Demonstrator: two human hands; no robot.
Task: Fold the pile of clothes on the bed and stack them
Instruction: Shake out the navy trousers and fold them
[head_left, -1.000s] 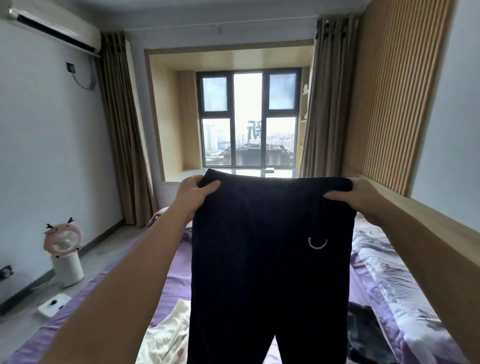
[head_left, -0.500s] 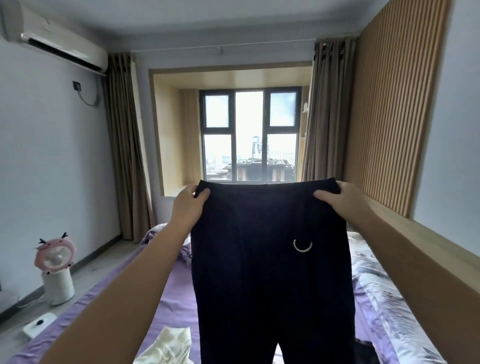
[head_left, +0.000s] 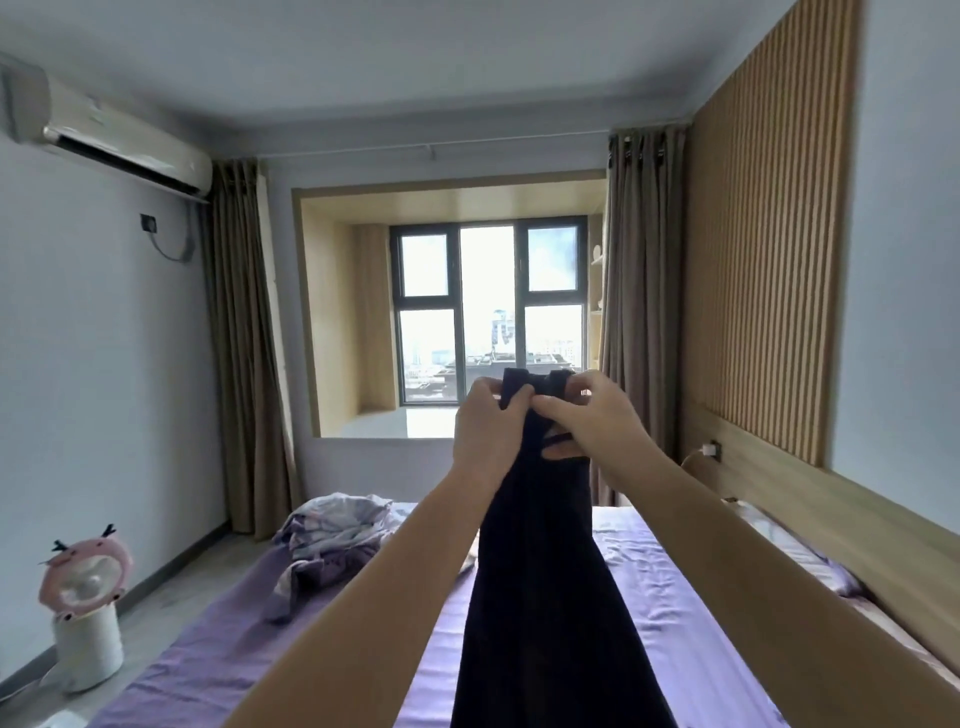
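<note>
From my remote seat, I see both arms stretched out over the bed (head_left: 675, 623), holding a pair of dark trousers (head_left: 540, 597) upright in the air in front of the window (head_left: 488, 312). The left hand (head_left: 480, 426) grips the top edge of the trousers, fingers curled round the waistband. The right hand (head_left: 587, 421) pinches the same top edge just beside it, thumb and fingers closed on the cloth, so the two hands touch or nearly touch at the waistband. The trousers hang down between the forearms in one narrow, doubled length, the lower end running out of the bottom of the view above the purple sheet (head_left: 218, 670).

On the far left part of the bed lies a crumpled heap of pale and purple fabric (head_left: 332, 540); I cannot tell whether it is clothing or bedding. A pillow (head_left: 800, 561) lies along the right side, next to the wooden headboard (head_left: 857, 525). Brown curtains (head_left: 244, 353) hang on either side of the window alcove. An air conditioner (head_left: 109, 130) is mounted high on the left wall, and a small pink fan (head_left: 85, 571) on a white base stands on the floor near that wall. A slatted wooden panel (head_left: 769, 249) covers the right wall, with a charger (head_left: 710, 448) plugged in below it.
</note>
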